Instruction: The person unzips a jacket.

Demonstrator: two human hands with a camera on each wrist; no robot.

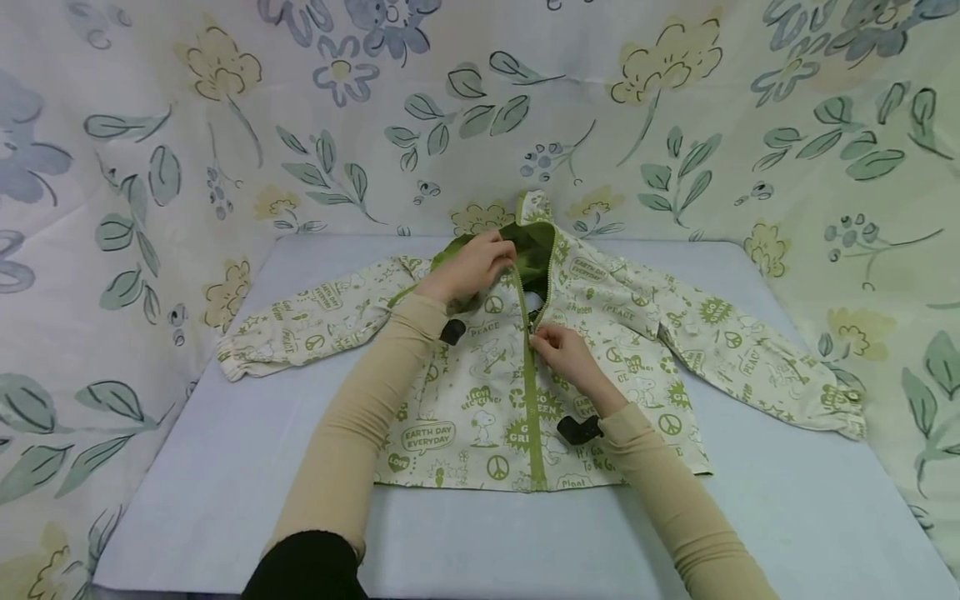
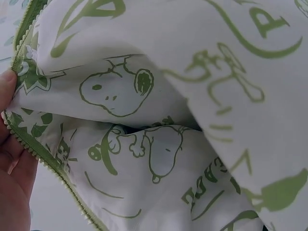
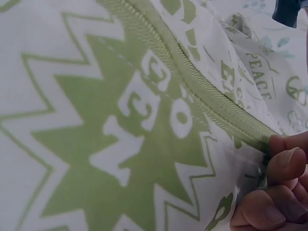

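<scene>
A hooded jacket [image 1: 637,333], white with green cartoon print, lies front up with both sleeves spread. Its green zipper [image 1: 531,400] is closed from the hem to about chest height and parted above. Near the open collar, my left hand [image 1: 476,262] holds the jacket's left-side front edge; in the left wrist view, its thumb and fingers [image 2: 19,178] pinch the toothed zipper edge [image 2: 62,175]. My right hand [image 1: 566,354] pinches at the zipper slider where the two sides meet. Its curled fingers [image 3: 284,168] mostly hide the pull in the right wrist view.
The jacket is spread on a table with a white cover [image 1: 225,467]. Behind and beside it hangs a floral cloth [image 1: 450,108]. Black wrist cameras [image 1: 579,430] sit on both wrists, close over the jacket front.
</scene>
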